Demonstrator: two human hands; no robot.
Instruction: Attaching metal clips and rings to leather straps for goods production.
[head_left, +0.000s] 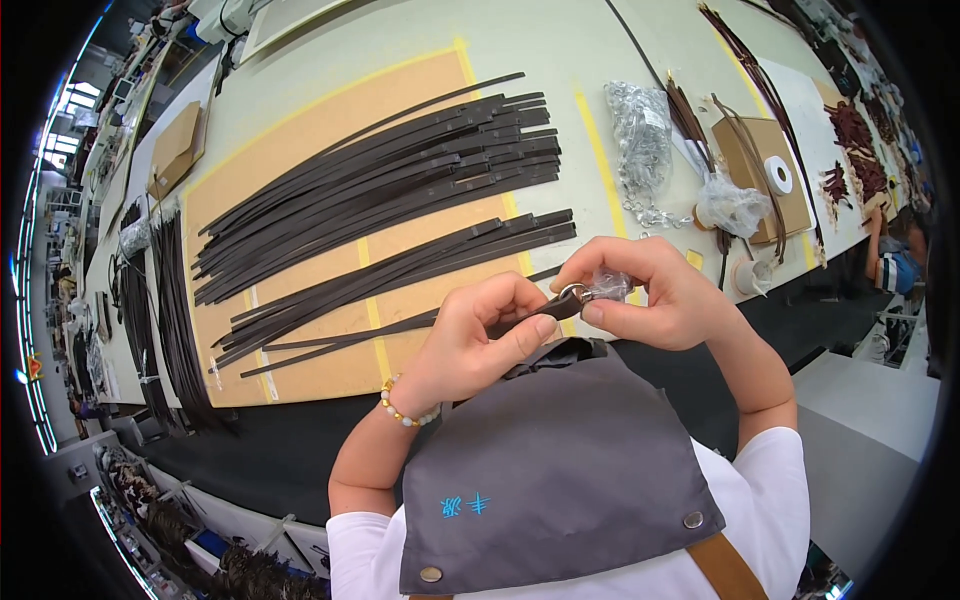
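In front of my chest, my left hand [472, 335] pinches the end of a dark strap [520, 322] between thumb and fingers. My right hand [665, 295] grips a metal clasp [606, 288] wrapped in clear plastic. A metal ring [574, 290] at the clasp meets the strap end between my two hands; whether the strap runs fully through it I cannot tell. Many similar dark straps [380, 190] lie side by side on the table beyond my left hand. A smaller group of straps [420, 270] lies nearer to me.
A tan board [330, 100] edged with yellow tape lies under the straps. To the right are a plastic bag of metal hardware [640, 140], a cardboard box [745, 165] and a white tape roll [778, 174]. Bundled straps [180, 320] hang over the left edge. A co-worker [893, 255] sits far right.
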